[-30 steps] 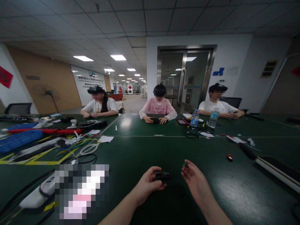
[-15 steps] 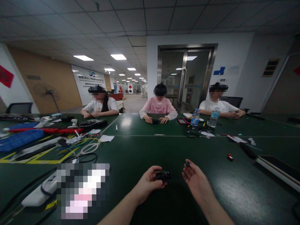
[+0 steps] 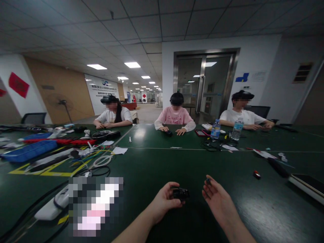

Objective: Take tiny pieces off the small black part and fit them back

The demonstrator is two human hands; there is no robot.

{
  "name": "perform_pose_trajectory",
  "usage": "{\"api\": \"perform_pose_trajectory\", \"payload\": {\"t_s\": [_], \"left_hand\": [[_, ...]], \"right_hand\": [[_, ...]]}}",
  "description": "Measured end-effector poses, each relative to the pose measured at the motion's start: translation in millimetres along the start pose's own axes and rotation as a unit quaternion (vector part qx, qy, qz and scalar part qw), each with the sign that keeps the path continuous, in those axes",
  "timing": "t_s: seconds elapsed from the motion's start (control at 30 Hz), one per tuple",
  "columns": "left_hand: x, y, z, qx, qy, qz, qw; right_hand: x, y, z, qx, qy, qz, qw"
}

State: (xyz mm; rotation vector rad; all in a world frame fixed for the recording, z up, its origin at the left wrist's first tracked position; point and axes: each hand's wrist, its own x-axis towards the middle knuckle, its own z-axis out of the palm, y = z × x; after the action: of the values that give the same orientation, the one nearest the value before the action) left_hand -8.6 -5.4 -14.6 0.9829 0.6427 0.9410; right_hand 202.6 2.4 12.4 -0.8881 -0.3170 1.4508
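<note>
My left hand (image 3: pixel 169 199) is closed around a small glossy black boxy object (image 3: pixel 181 193) just above the green table (image 3: pixel 141 165). Its thumb lies along the near side and the fingers along the far side, and I cannot make out its exact kind. A short gap to the right, my right hand (image 3: pixel 219 195) faces palm inward. Thumb and forefinger pinch a tiny dark bluish piece (image 3: pixel 208 181), while the other fingers are loosely curled. The two held things are apart.
Left are a white power strip (image 3: pixel 49 208), cables, a blue tray (image 3: pixel 31 151) and a blurred-out bright patch (image 3: pixel 98 206). A small red-and-black item (image 3: pixel 256 174) and a white-edged flat device (image 3: pixel 306 187) lie right. Three people sit across, near two bottles (image 3: pixel 215 130).
The whole view has shifted slightly, so everything appears a little farther right. Both hands keep nearly the same pose, still holding the same two things.
</note>
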Motion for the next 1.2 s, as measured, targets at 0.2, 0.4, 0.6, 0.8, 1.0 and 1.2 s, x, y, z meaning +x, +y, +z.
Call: {"api": "perform_pose_trajectory", "payload": {"t_s": [0.2, 0.4, 0.6, 0.8, 1.0, 1.2], "left_hand": [[-0.2, 2.1, 2.3, 0.013, 0.000, -0.001, 1.000], [-0.4, 2.5, 2.9, 0.019, -0.013, 0.009, 1.000], [-0.7, 1.7, 2.4, 0.022, -0.025, 0.021, 0.999], [-0.9, 1.0, 2.8, 0.015, -0.030, 0.028, 0.999], [1.1, 0.5, 3.2, -0.001, -0.039, 0.033, 0.999], [1.5, 0.2, 2.3, 0.007, -0.012, 0.026, 1.000]], "right_hand": [[-2.3, 1.5, 1.2, -0.008, -0.018, -0.007, 1.000], [-1.9, 3.0, -0.4, -0.011, -0.031, -0.005, 0.999], [-3.1, 3.6, -0.8, -0.029, -0.050, -0.016, 0.998], [-7.5, 12.6, 1.7, -0.141, -0.084, -0.082, 0.983], [-9.9, 22.7, 2.0, -0.355, -0.176, -0.163, 0.904], [-16.4, 28.0, 7.1, -0.494, -0.218, -0.207, 0.816]]}}
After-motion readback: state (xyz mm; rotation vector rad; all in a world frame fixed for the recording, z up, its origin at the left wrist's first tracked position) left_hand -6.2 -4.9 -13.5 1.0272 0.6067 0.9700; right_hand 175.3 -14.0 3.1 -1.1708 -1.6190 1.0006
